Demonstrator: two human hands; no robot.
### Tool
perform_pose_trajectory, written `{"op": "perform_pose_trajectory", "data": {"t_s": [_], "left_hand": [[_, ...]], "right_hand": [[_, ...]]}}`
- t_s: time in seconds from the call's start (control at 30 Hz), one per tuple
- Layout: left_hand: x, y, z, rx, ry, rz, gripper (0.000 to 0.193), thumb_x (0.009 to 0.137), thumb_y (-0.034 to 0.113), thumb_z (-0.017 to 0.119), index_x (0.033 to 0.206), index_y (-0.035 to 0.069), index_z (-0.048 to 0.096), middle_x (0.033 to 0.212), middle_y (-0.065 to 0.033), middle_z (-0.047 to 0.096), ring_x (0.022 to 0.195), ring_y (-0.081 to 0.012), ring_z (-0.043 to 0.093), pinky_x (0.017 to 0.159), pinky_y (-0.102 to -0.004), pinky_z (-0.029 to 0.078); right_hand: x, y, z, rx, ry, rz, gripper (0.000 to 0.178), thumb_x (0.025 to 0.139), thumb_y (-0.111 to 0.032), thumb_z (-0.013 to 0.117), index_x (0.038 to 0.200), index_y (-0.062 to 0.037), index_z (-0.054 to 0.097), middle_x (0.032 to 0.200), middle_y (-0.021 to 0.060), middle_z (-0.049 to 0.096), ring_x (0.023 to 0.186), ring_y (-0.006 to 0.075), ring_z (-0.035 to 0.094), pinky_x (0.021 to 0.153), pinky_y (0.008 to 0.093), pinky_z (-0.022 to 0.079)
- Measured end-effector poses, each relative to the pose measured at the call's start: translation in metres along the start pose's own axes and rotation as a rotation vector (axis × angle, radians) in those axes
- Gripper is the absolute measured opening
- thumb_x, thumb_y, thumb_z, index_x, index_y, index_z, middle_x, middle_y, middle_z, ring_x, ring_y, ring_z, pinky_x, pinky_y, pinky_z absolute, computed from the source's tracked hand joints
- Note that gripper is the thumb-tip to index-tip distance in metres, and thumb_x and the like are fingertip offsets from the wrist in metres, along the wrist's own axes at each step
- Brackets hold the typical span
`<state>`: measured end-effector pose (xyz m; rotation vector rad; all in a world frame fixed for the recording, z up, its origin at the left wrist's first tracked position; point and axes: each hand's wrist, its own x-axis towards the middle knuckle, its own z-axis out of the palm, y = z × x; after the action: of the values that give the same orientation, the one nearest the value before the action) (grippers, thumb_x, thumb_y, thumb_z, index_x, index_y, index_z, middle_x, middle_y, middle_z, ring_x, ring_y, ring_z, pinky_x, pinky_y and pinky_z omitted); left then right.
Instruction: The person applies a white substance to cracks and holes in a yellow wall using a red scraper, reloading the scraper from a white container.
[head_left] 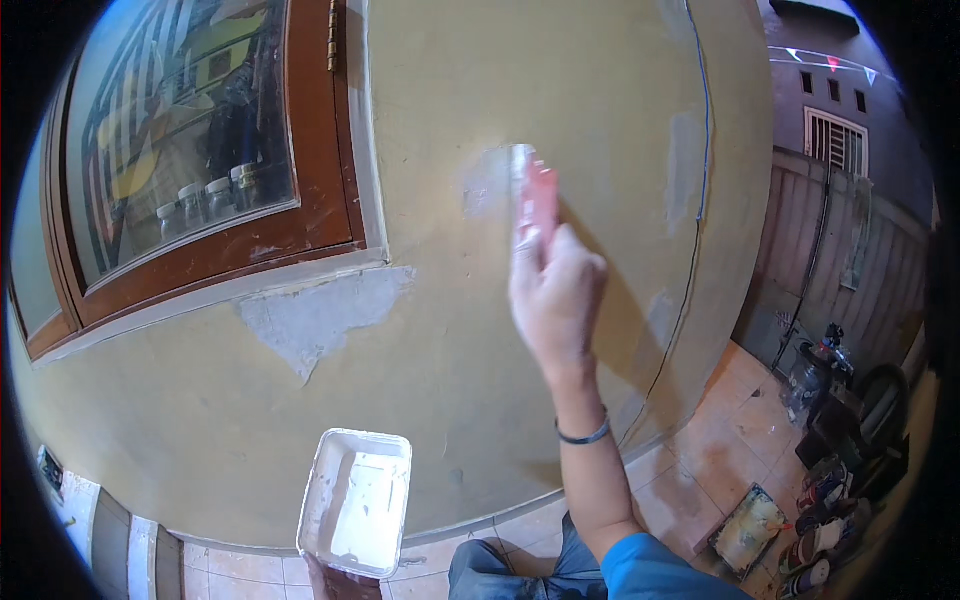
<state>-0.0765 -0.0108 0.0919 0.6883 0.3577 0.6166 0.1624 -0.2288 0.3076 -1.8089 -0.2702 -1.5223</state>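
Soft, fairly even light falls on the ochre wall (500, 420), coming from the left: the right hand (558, 290) and forearm throw a broad, soft-edged shadow to their right. Motion smears the pink scraper (540, 195). Reflections veil the window pane (200, 130); the white tub (362, 437) glares palely inside. The lower right is dim and murky. Fisheye distortion bows straight edges, and black rings the corners.
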Motion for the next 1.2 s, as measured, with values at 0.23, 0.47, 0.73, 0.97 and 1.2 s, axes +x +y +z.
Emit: {"op": "perform_pose_trajectory", "data": {"t_s": [0.23,0.47,0.73,0.97,1.2], "left_hand": [[0.007,-0.005,-0.001,0.018,-0.044,-0.022,0.064,0.108,0.046,0.043,0.154,0.002,0.038,0.153,-0.0183,0.047,0.136,-0.0308,0.051,0.11,-0.0458,0.045],[0.006,-0.006,0.007,0.058,-0.08,-0.045,0.066,0.108,0.048,0.043,0.153,0.0,0.039,0.151,-0.0182,0.05,0.135,-0.0292,0.052,0.11,-0.0449,0.045],[0.006,-0.008,0.006,0.046,-0.138,-0.087,0.067,0.108,0.048,0.043,0.153,-0.001,0.038,0.152,-0.018,0.049,0.136,-0.0286,0.051,0.111,-0.0444,0.045],[0.005,-0.008,0.01,0.037,-0.104,-0.068,0.065,0.109,0.047,0.041,0.155,0.002,0.036,0.156,-0.018,0.045,0.14,-0.0303,0.047,0.113,-0.0475,0.044],[0.014,-0.009,0.009,0.017,-0.068,-0.075,0.063,0.109,0.045,0.041,0.155,0.002,0.037,0.155,-0.0179,0.045,0.139,-0.0307,0.048,0.112,-0.0476,0.044]], "right_hand": [[0.008,-0.007,0.022,-0.305,-0.179,-0.128,0.041,0.091,-0.005,0.057,0.13,0.0068,0.06,0.074,0.0233,0.07,0.069,0.0368,0.073,0.058,0.044,0.057],[-0.009,0.016,0.056,-0.284,0.05,-0.474,0.051,0.085,-0.008,0.065,0.134,0.0036,0.059,0.105,0.0212,0.073,0.065,0.036,0.071,0.061,0.0426,0.058],[0.025,0.025,0.005,-0.215,0.005,-0.262,0.043,0.09,-0.007,0.062,0.131,0.005,0.061,0.096,0.0194,0.074,0.073,0.0322,0.073,0.056,0.042,0.055],[-0.002,0.031,0.074,-0.535,0.05,-0.435,0.047,0.093,-0.009,0.059,0.137,0.0051,0.056,0.136,0.0226,0.064,0.118,0.0347,0.068,0.076,0.0381,0.058],[-0.029,0.028,0.067,-0.489,-0.083,-0.494,0.049,0.092,-0.01,0.059,0.137,0.0071,0.056,0.136,0.0283,0.061,0.117,0.039,0.068,0.075,0.0415,0.06]]}}
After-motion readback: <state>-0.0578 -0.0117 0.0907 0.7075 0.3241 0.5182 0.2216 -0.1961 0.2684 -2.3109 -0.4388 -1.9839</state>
